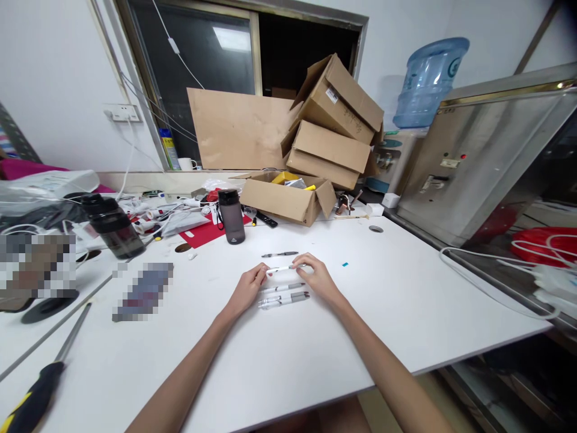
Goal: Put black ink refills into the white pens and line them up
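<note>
Just above the white table, a white pen (281, 268) lies level between my two hands. My left hand (249, 287) is closed, pinching its left end between thumb and fingers. Fingertips of my right hand (318, 278) close on the pen's right end, the other fingers curled. Beyond it lies a dark-gripped clear pen (279, 254) on the table. Nearer to me, a clear pen with a grey grip (283, 300) rests beside another similar pen (283, 288), which is partly behind my left fingers. All of them point roughly left to right.
A dark water bottle (231, 218) and an open cardboard box (282, 201) stand at the back. Leftward are a second bottle (112, 225), a blurred-out flat object (143, 293) and a screwdriver (42, 385). A blue scrap (345, 264) lies right of my hands. A metal cabinet (487, 156) borders the right side.
</note>
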Tool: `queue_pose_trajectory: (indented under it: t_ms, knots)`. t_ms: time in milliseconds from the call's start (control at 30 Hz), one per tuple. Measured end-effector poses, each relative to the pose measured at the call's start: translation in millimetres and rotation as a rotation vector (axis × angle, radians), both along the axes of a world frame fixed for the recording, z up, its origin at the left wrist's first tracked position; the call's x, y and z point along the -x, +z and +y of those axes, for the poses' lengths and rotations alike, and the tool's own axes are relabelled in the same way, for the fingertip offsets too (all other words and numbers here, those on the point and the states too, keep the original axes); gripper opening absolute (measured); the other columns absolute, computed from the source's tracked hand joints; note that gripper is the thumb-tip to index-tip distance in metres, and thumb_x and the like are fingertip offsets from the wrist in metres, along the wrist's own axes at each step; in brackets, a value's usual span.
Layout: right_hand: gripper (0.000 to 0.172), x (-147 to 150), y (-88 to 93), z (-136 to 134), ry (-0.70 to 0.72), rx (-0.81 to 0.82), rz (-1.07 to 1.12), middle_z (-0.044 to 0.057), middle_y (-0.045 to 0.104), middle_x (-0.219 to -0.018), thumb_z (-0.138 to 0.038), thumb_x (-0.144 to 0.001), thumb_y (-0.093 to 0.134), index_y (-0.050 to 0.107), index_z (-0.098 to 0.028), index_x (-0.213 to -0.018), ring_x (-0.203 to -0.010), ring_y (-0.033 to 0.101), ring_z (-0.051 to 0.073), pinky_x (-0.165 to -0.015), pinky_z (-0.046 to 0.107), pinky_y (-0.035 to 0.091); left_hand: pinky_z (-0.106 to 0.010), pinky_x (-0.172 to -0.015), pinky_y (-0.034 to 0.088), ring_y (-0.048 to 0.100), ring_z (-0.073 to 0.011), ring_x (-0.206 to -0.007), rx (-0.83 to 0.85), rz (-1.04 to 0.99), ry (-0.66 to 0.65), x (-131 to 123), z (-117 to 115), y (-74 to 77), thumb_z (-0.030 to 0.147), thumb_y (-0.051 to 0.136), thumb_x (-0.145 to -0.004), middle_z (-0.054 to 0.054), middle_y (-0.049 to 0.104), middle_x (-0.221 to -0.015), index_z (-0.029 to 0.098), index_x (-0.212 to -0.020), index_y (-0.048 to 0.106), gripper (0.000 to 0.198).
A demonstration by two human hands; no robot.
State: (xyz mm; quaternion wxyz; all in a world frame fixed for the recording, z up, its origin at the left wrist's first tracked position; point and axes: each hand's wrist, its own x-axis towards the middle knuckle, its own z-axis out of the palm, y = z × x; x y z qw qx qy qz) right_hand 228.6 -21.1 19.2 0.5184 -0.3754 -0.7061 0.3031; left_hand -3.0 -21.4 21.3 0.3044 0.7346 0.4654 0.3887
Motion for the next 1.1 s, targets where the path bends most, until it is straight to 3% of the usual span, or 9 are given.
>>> queue_pose_trajectory:
  t_ms: [100,233,400,533,767,1100]
  knots:
    - [0.018,1.3,0.6,-0.6,-0.007,0.033,0.017,0.005,0.070,-0.107,-0.031,-0.086,0.061,0.070,-0.022,-0.099,-0.100,0.064,0.021,-0.093,0.034,0.048,-0.027,-0.066,0.035,0.045,-0.0175,-0.066,0.009,-0.001,-0.003,-0.5,-0.3,0.7,0.051,0.033,-0.100,0.004,0.047,-0.065,0.021,-0.076,0.051,0.042]
    - [0.022,1.9,1.2,-2.3,0.018,0.133,-0.001,0.004,0.071,-0.090,-0.036,-0.091,0.056,0.071,-0.020,-0.092,-0.084,0.066,0.019,-0.081,0.031,0.051,-0.026,-0.066,0.035,0.045,-0.0170,-0.066,0.015,-0.015,-0.010,-1.1,-0.6,1.5,0.050,0.034,-0.099,0.003,0.047,-0.065,0.021,-0.074,0.050,0.042]
    - [0.019,0.5,2.7,-2.1,0.007,0.023,0.016,0.005,0.069,-0.111,-0.028,-0.086,0.061,0.070,-0.023,-0.101,-0.104,0.063,0.021,-0.095,0.035,0.048,-0.026,-0.067,0.034,0.044,-0.0170,-0.066,0.022,-0.032,-0.010,-1.5,0.5,1.2,0.050,0.034,-0.099,0.003,0.045,-0.066,0.021,-0.075,0.052,0.042]
    - [0.021,-0.8,3.6,-1.7,0.016,0.127,0.050,0.005,0.072,-0.102,-0.035,-0.088,0.061,0.071,-0.021,-0.100,-0.091,0.067,0.020,-0.084,0.033,0.051,-0.026,-0.065,0.032,0.041,-0.0165,-0.065,0.050,-0.041,0.003,-0.9,1.4,1.2,0.052,0.034,-0.099,0.004,0.044,-0.064,0.020,-0.077,0.055,0.044]
    - [0.015,-3.5,8.8,1.1,0.028,-0.026,0.099,0.006,0.070,-0.102,-0.028,-0.088,0.059,0.072,-0.021,-0.092,-0.101,0.065,0.021,-0.094,0.035,0.049,-0.028,-0.062,0.028,0.032,-0.0155,-0.060,0.162,-0.042,-0.027,-0.7,0.3,0.9,0.063,0.030,-0.097,0.004,0.035,-0.060,0.022,-0.064,0.039,0.054]
    - [0.019,-6.7,7.1,6.0,-0.091,-0.011,0.170,0.007,0.070,-0.105,-0.035,-0.091,0.058,0.068,-0.021,-0.099,-0.101,0.065,0.022,-0.095,0.036,0.049,-0.028,-0.062,0.029,0.034,-0.0157,-0.059,0.132,-0.066,0.004,3.9,6.1,-2.6,0.062,0.032,-0.097,0.004,0.036,-0.058,0.022,-0.064,0.043,0.053]
